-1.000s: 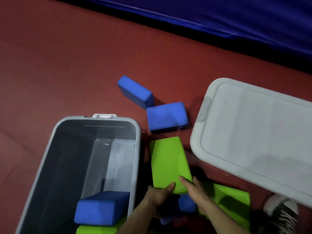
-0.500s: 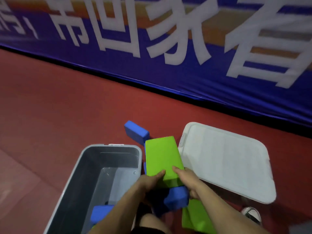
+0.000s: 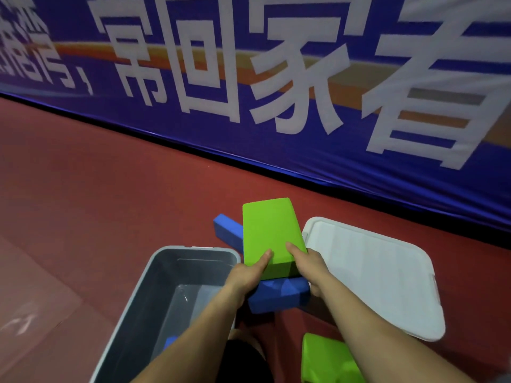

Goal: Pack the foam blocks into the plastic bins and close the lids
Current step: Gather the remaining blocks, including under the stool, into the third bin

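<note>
I am watching two hands holding blocks by the grey bin (image 3: 199, 248)
Right of the bin, a spare green block (image 3: 329, 357) is lying nearest; the left hand (image 3: 246, 275) and right hand (image 3: 309, 268) are gripping a green block (image 3: 269, 230) stacked on a blue block (image 3: 279, 295), the lid (image 3: 373, 272) lying further right

Blue banner (image 3: 345, 161), large white characters 常回家看, further characters at left too blurred to read

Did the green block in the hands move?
Yes. The green block lay on the floor beside the grey bin; now the left hand and right hand hold it lifted, its far end above the bin's far rim.
</note>
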The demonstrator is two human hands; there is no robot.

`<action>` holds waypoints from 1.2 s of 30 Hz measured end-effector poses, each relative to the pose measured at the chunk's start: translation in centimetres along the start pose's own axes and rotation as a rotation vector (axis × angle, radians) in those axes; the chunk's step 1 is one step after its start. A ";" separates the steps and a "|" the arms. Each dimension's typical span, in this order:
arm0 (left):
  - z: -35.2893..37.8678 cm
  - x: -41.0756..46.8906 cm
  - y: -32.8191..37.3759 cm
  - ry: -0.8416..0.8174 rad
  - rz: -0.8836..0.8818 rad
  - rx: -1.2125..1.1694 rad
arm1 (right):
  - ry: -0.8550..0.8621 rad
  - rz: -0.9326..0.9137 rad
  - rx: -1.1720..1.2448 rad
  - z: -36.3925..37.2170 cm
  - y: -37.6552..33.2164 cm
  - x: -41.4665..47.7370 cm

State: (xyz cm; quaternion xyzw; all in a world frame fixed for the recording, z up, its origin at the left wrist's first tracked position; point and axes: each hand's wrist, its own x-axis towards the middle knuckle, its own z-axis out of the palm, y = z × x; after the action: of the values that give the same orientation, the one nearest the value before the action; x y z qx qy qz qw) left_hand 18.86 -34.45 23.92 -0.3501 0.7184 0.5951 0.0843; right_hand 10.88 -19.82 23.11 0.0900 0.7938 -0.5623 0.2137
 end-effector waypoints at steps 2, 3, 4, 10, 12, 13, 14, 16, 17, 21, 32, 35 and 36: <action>0.0 0.2 -0.2 -0.005 0.008 0.030 | 0.007 0.028 0.046 -0.1 0.6 0.2; 0.0 0.3 -0.2 -0.006 0.015 0.035 | 0.002 0.045 0.059 -0.3 0.7 0.2; 0.0 0.5 -0.3 -0.013 0.015 0.032 | -0.002 0.059 0.067 -0.4 0.7 0.1; 0.6 1.0 -0.2 0.034 -0.008 -0.004 | 0.007 0.071 0.089 -1.4 0.2 0.6; 1.0 0.9 0.0 0.044 -0.025 -0.044 | 0.013 0.060 0.095 -1.8 0.0 0.9; 1.2 1.1 0.0 0.054 -0.024 -0.067 | 0.011 0.067 0.100 -2.1 -0.1 0.9; 1.4 1.2 0.1 0.066 -0.027 -0.078 | 0.008 0.079 0.114 -2.5 -0.2 1.0; 1.8 1.8 0.0 0.071 0.002 -0.095 | -0.002 0.126 0.137 -3.2 -0.3 0.9; 2.1 2.3 -0.3 0.058 0.021 -0.134 | -0.006 0.147 0.142 -3.5 -0.1 1.1; 2.7 1.9 -0.2 -0.052 0.009 -0.281 | -0.038 0.246 0.232 -4.0 0.7 1.3; 3.4 4.7 -1.1 0.126 0.094 -0.307 | 0.032 0.031 -0.081 -4.6 0.9 3.7; 3.2 6.4 -1.4 0.188 0.076 -0.396 | 0.074 -0.140 -0.332 -4.2 1.4 4.3; 3.0 6.5 -1.3 0.203 0.069 -0.411 | 0.069 -0.182 -0.335 -3.9 1.5 4.2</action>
State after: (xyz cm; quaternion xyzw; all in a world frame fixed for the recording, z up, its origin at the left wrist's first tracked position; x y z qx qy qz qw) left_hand 13.94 -34.37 18.55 -0.3932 0.5985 0.6932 -0.0820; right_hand 6.80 -16.03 21.05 0.0001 0.8880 -0.4358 0.1467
